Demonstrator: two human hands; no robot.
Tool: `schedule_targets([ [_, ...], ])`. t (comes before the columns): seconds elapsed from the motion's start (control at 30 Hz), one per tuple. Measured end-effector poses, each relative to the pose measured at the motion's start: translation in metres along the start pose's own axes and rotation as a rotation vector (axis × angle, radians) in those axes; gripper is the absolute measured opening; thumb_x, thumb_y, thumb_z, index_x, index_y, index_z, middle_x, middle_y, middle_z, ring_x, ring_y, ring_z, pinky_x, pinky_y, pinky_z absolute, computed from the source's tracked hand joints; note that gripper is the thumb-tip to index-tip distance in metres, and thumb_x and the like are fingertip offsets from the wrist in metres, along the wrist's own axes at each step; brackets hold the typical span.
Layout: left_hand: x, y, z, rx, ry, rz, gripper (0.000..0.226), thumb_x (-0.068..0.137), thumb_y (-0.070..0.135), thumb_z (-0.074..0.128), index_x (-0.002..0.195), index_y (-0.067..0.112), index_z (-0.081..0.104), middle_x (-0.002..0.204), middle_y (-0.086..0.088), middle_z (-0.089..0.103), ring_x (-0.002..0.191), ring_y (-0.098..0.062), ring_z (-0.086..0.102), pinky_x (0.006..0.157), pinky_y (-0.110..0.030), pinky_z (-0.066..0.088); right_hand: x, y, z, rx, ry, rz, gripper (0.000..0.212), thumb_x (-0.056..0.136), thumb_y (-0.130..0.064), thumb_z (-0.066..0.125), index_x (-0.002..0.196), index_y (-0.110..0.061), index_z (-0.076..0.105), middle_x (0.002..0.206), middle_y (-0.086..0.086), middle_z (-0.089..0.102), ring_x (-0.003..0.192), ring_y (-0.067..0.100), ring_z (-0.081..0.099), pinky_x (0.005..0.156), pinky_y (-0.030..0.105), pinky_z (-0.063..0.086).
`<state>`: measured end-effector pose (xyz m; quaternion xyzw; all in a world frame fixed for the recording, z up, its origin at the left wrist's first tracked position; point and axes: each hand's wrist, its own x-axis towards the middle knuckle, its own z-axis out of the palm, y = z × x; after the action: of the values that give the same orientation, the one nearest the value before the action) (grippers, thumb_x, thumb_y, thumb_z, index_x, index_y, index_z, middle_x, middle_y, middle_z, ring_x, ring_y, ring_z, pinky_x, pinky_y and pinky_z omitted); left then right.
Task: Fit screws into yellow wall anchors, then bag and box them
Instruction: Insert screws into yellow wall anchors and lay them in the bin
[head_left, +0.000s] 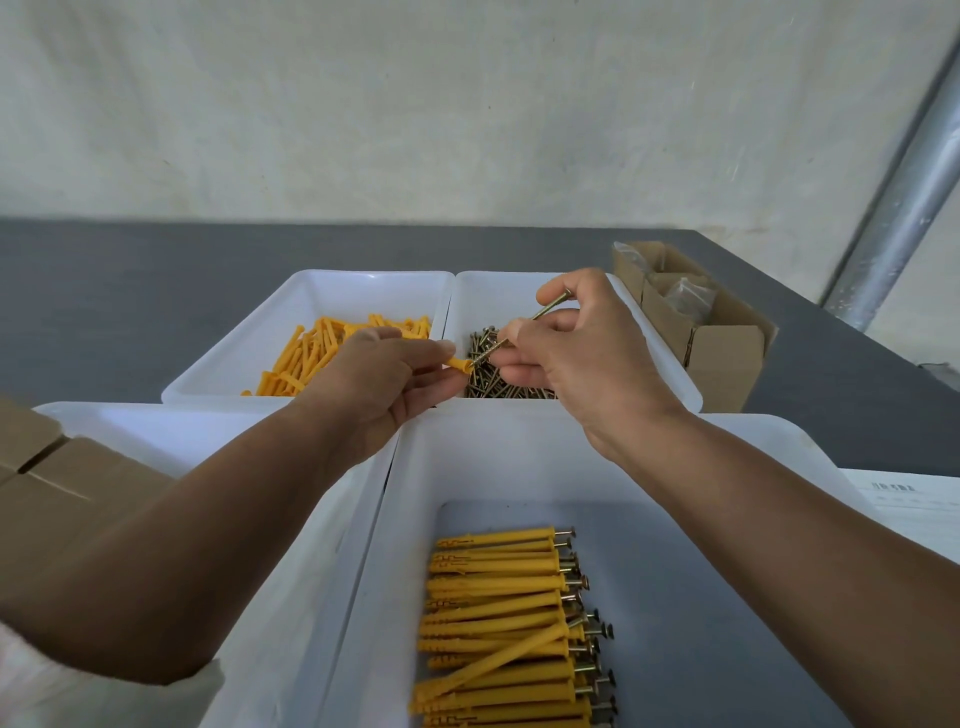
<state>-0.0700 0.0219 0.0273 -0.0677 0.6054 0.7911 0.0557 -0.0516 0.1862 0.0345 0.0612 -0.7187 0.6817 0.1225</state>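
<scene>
Grey worktop (130, 291) carrying white bins. Left hand (384, 384) pinches one yellow anchor (460, 364), loose anchors (311, 353) binned beyond it; right hand (576, 348) grips a screw (524, 327), tip at the anchor's mouth. Fitted anchors (498, 623) binned below both hands.

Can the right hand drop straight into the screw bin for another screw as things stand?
Probably not yet: the right hand hovers directly above the screw bin, path clear, but its fingers already pinch a screw.
</scene>
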Motion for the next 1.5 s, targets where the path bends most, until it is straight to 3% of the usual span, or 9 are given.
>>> schedule_targets([
  [0.1,0.001,0.001,-0.002,-0.019,0.058,0.021,0.013,0.090,-0.001,0.063,0.100,-0.008,0.059,0.083,-0.015,0.060,0.057,-0.013,0.068,0.055,-0.021,0.057,0.002,-0.001,0.001,0.020,0.031,0.022,0.012,0.095,-0.005,0.052,0.097,-0.015,0.048,0.088,0.014,0.070,0.070,0.022,0.074,0.064,0.034,0.062],
  [0.3,0.003,0.003,-0.004,-0.081,0.141,0.061,0.022,0.094,0.002,0.059,0.111,-0.013,0.059,0.090,-0.019,0.063,0.058,-0.016,0.070,0.054,-0.022,0.056,0.000,-0.002,-0.002,-0.002,0.028,0.080,0.011,0.097,-0.012,0.048,0.094,-0.010,0.059,0.080,0.009,0.073,0.068,0.021,0.073,0.059,0.028,0.061],
  [0.43,0.002,0.004,-0.004,-0.076,0.145,0.073,0.024,0.095,0.002,0.058,0.114,-0.013,0.057,0.089,-0.020,0.064,0.058,-0.016,0.070,0.053,-0.022,0.056,-0.001,0.000,-0.005,-0.140,0.004,0.088,0.014,0.093,-0.017,0.058,0.085,-0.016,0.069,0.070,-0.003,0.069,0.058,0.006,0.065,0.053,0.021,0.055],
  [0.57,0.001,0.003,-0.003,-0.021,0.135,0.096,0.030,0.095,0.003,0.059,0.120,-0.013,0.053,0.093,-0.022,0.063,0.059,-0.016,0.071,0.055,-0.023,0.057,-0.002,0.001,-0.008,-0.327,-0.024,0.072,0.018,0.089,-0.026,0.065,0.073,-0.026,0.072,0.057,-0.004,0.059,0.050,0.005,0.055,0.058,0.031,0.056],
  [0.8,0.002,0.002,-0.004,0.063,0.147,0.125,0.039,0.092,0.003,0.063,0.126,-0.004,0.045,0.079,-0.017,0.065,0.063,-0.020,0.073,0.054,-0.028,0.058,-0.003,0.000,-0.007,-0.368,-0.130,0.111,0.010,0.091,-0.026,0.065,0.089,-0.020,0.073,0.078,0.010,0.068,0.057,0.009,0.054,0.052,0.020,0.050],
  [1.0,0.002,-0.001,-0.002,0.199,0.128,0.189,0.036,0.089,0.006,0.068,0.115,0.011,0.044,0.074,-0.012,0.066,0.063,-0.022,0.072,0.057,-0.032,0.059,-0.004,0.000,-0.007,-0.390,-0.190,0.137,0.012,0.094,-0.025,0.061,0.101,-0.023,0.070,0.080,-0.006,0.065,0.059,0.004,0.059,0.050,0.015,0.049],
  [1.17,0.002,-0.004,-0.002,0.296,0.102,0.252,0.028,0.088,0.008,0.069,0.099,0.019,0.045,0.077,-0.012,0.067,0.064,-0.021,0.072,0.059,-0.033,0.059,-0.004,0.001,-0.007,-0.425,-0.241,0.144,0.013,0.095,-0.027,0.058,0.098,-0.023,0.070,0.078,-0.004,0.066,0.052,0.001,0.061,0.050,0.015,0.052],
  [1.33,0.002,-0.007,-0.002,0.354,0.053,0.304,0.030,0.086,0.009,0.072,0.099,0.019,0.046,0.078,-0.011,0.067,0.062,-0.019,0.071,0.059,-0.033,0.059,-0.003,0.000,-0.009,-0.557,-0.323,0.123,0.010,0.090,-0.031,0.066,0.090,-0.023,0.070,0.075,-0.003,0.069,0.053,0.001,0.063,0.051,0.016,0.051],
  [1.5,0.004,-0.005,-0.006,0.412,0.098,0.380,0.041,0.085,0.022,0.074,0.114,0.019,0.045,0.087,-0.006,0.066,0.072,-0.017,0.073,0.066,-0.033,0.059,-0.004,-0.009,-0.017,-0.726,-0.575,0.232,0.003,0.091,-0.024,0.068,0.090,-0.022,0.070,0.077,0.000,0.073,0.059,0.006,0.067,0.055,0.019,0.054],
])
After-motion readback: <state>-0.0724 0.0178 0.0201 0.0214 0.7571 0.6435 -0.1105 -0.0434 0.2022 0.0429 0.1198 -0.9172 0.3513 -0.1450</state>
